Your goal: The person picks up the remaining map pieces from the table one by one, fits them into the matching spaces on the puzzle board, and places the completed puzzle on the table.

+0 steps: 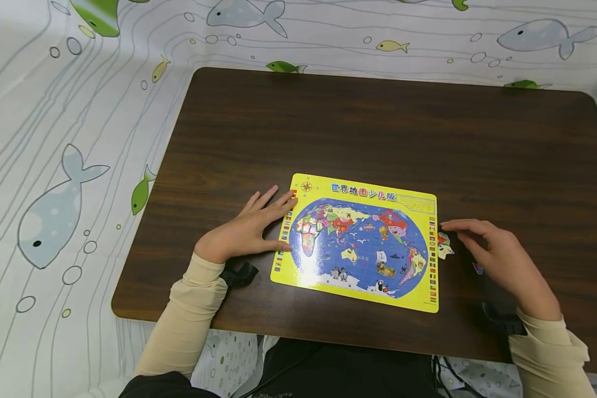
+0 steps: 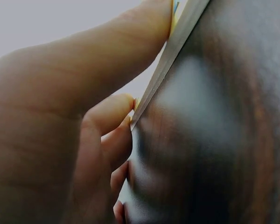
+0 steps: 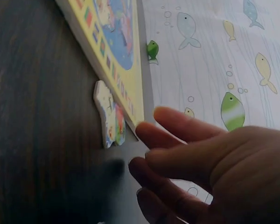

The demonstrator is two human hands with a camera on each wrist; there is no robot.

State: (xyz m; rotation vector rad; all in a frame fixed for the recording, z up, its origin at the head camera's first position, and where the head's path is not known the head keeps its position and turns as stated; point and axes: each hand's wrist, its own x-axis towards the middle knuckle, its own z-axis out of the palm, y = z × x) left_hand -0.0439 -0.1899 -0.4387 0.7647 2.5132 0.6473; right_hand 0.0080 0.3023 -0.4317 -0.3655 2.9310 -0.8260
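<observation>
A yellow-bordered world map puzzle board [image 1: 284, 276] lies flat near the table's front edge. My left hand [image 1: 249, 229] rests against its left side with fingers spread; thumb and fingertips touch the border. In the left wrist view, the thumb [image 2: 107, 56] meets the board's edge [image 2: 161, 63]. A colourful, irregular puzzle piece [image 1: 445, 247] lies on the table beside the board's right edge. My right hand [image 1: 502, 262] hovers near it, fingers loosely bent. The right wrist view shows nothing between those fingers [image 3: 186, 126] and the puzzle piece [image 3: 106, 114] apart from them.
Another small coloured piece [image 1: 478, 268] lies partly hidden under the right hand. Dark wristbands [image 1: 240, 275] are on both wrists. The dark wood table [image 1: 378, 127] is bordered by a white fish-patterned covering [image 1: 328, 33] at the back and left.
</observation>
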